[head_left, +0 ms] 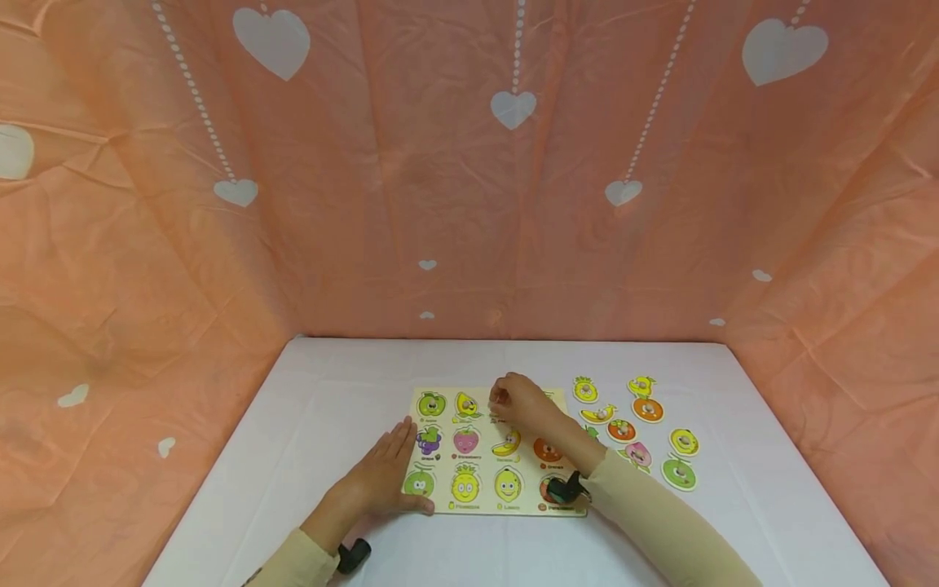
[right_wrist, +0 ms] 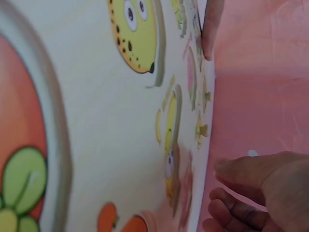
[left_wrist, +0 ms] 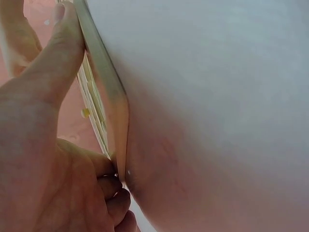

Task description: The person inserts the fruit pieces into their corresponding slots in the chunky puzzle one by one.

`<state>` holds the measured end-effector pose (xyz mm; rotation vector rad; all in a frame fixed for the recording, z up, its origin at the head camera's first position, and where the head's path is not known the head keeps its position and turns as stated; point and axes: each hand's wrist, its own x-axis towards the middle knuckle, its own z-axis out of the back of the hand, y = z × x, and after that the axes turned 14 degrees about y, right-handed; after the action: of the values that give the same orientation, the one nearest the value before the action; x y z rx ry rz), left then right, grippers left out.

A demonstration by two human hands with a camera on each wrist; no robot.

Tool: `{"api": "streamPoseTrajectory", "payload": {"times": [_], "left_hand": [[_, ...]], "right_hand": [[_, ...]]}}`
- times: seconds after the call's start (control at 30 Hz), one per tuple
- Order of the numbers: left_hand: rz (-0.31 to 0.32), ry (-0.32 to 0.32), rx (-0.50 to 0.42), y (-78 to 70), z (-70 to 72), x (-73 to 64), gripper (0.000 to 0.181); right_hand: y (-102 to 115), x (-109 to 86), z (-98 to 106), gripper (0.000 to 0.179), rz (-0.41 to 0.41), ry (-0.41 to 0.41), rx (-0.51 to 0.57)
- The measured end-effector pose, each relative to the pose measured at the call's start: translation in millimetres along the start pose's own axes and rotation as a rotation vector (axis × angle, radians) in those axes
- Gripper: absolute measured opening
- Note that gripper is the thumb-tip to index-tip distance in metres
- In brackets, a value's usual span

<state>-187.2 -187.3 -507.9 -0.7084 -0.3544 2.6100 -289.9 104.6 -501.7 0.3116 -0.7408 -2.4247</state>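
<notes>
A wooden fruit puzzle board (head_left: 528,511) lies on the white table. My left hand (head_left: 377,477) rests at its lower left corner, with extended fingers along the left edge and the thumb at the near edge. In the left wrist view, the thumb and fingertips touch the board's side. Over the top row hovers my right hand (head_left: 524,399), its fingers loosely bent; no piece shows between thumb and fingers in the right wrist view. A green apple piece (head_left: 425,410) and a yellow mango piece (head_left: 462,399), both knobbed, sit in the board. The right forearm hides part of the board.
Right of the board lie several loose knobbed pieces, among them a pineapple (head_left: 584,395), a banana (head_left: 592,416), a pear (head_left: 638,380), a peach (head_left: 641,459) and an orange (head_left: 653,414). The forearm partly covers a green one. Pink cloth (head_left: 469,228) surrounds the table.
</notes>
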Motion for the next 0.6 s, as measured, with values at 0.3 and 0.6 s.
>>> {"api": "streamPoseTrajectory", "payload": {"times": [0.3, 0.6], "left_hand": [[-0.005, -0.010, -0.002, 0.3, -0.3, 0.7, 0.133], [-0.008, -0.003, -0.006, 2.0, -2.3, 1.1, 0.134]], "right_hand": [[1.5, -16.2, 10.2, 0.007, -0.073, -0.044, 0.059], [-8.4, -31.7, 17.6, 0.007, -0.099, -0.103, 0.067]]}}
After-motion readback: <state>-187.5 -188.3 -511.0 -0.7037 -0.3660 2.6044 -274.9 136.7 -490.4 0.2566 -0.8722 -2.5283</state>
